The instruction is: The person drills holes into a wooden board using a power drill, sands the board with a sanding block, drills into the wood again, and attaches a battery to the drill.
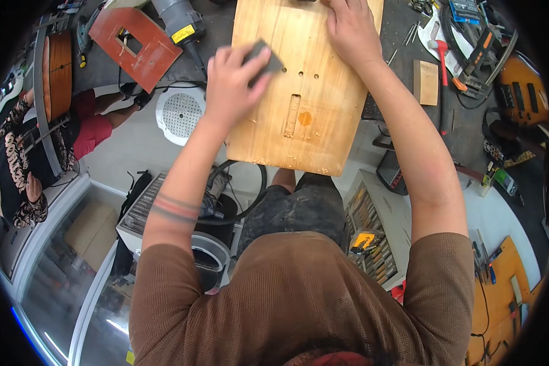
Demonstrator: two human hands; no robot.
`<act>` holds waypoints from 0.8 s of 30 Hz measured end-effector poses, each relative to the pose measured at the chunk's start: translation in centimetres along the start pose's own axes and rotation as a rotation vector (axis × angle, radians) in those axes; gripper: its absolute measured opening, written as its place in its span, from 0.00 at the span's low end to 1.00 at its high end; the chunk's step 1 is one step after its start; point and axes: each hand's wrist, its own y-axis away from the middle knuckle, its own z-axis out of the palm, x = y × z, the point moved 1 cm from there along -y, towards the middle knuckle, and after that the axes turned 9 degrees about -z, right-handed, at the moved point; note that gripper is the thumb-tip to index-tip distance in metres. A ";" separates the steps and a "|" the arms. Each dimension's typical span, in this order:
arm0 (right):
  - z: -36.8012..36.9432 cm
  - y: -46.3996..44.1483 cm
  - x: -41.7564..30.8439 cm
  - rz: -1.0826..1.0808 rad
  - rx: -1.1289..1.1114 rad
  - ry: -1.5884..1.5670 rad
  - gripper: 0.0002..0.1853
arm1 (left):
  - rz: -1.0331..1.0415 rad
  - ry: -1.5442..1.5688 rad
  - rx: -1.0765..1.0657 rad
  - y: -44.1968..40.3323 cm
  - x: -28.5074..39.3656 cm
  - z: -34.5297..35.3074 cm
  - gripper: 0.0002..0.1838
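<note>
A pale wooden board (332,137) projects from the dark bench toward my body. It has a narrow routed slot, a row of small round holes and an orange-brown spot, with wood crumbs scattered on it. My left hand (235,79) is wrapped around a dark grey sanding block (265,61) at the board's left edge, left of the holes. My right hand (352,30) lies on the far right part of the board, fingers stretched out and partly cut off by the frame. A dark object near its fingertips is mostly out of view.
On the bench's left are a reddish-brown panel (134,49) with a cutout and a grey power tool (177,21). A red hammer (442,61), clamp (476,58) and small wood piece (426,82) lie right. Another person (27,152) works at far left; a white stool (181,116) stands below.
</note>
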 end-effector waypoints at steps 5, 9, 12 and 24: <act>-0.1 -0.2 -0.3 0.028 -0.030 0.004 0.10 | 0.030 0.074 -0.041 1.6 4.4 1.1 0.25; -0.2 -0.3 0.0 0.023 -0.029 0.002 0.11 | 0.020 -0.012 -0.006 1.6 -0.8 -1.3 0.25; 0.0 0.0 -0.4 0.015 -0.013 0.010 0.11 | -0.053 0.035 0.095 -1.5 2.0 1.2 0.25; 0.2 -0.3 -0.4 0.024 -0.013 0.014 0.11 | -0.111 0.073 0.059 -0.5 3.2 1.6 0.26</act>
